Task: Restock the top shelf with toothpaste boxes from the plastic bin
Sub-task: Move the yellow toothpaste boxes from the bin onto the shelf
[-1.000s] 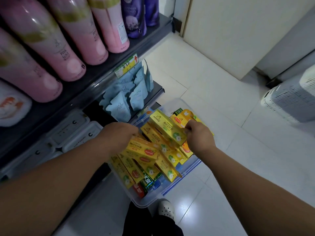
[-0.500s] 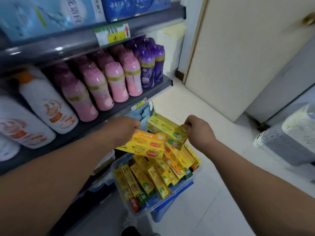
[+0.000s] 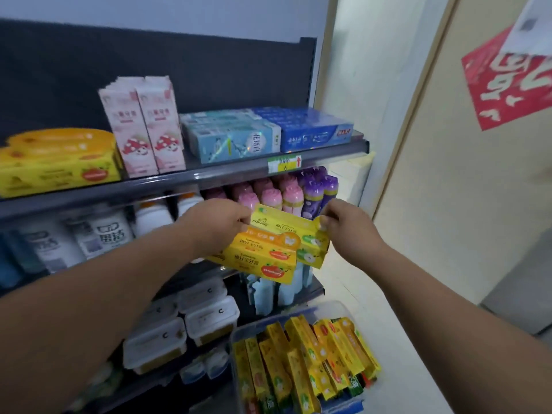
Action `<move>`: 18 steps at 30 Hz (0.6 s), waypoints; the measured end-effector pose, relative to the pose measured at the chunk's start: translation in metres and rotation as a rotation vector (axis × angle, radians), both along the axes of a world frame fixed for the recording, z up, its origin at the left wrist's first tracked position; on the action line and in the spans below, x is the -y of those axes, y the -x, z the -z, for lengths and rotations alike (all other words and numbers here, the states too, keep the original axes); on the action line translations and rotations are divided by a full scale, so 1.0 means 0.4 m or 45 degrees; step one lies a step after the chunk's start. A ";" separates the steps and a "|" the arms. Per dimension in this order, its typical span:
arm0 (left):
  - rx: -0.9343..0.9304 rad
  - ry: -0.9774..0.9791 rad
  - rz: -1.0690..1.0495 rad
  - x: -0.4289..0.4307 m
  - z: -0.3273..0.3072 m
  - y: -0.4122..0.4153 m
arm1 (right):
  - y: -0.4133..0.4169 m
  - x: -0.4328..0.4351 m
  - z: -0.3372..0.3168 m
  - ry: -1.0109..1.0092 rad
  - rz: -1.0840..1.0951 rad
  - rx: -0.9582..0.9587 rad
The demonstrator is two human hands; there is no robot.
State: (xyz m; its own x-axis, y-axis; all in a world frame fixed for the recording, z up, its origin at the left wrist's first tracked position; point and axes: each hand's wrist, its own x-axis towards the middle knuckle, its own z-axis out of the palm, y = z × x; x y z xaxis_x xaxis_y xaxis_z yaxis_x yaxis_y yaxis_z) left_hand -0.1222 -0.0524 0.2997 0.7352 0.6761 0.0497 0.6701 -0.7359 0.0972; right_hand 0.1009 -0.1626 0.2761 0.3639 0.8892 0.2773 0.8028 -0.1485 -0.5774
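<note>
Just lifted from the plastic bin [image 3: 328,307], toothpaste boxes [image 3: 263,258] near the top shelf [image 3: 179,182]; my left hand [image 3: 215,227] grips two, my right hand [image 3: 351,227] pinches one.

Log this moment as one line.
state: both boxes held below top shelf | left hand: grips red-label box | right hand: pinches green-label box | plastic bin: more boxes inside
</note>
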 end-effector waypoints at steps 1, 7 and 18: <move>0.018 -0.002 -0.037 0.007 -0.024 0.025 | 0.018 -0.009 -0.021 -0.022 -0.032 0.011; 0.136 -0.017 -0.159 0.042 -0.137 0.179 | 0.141 -0.067 -0.126 -0.136 -0.178 0.001; 0.401 -0.216 -0.286 0.011 -0.346 0.475 | 0.408 -0.201 -0.343 -0.385 -0.389 0.037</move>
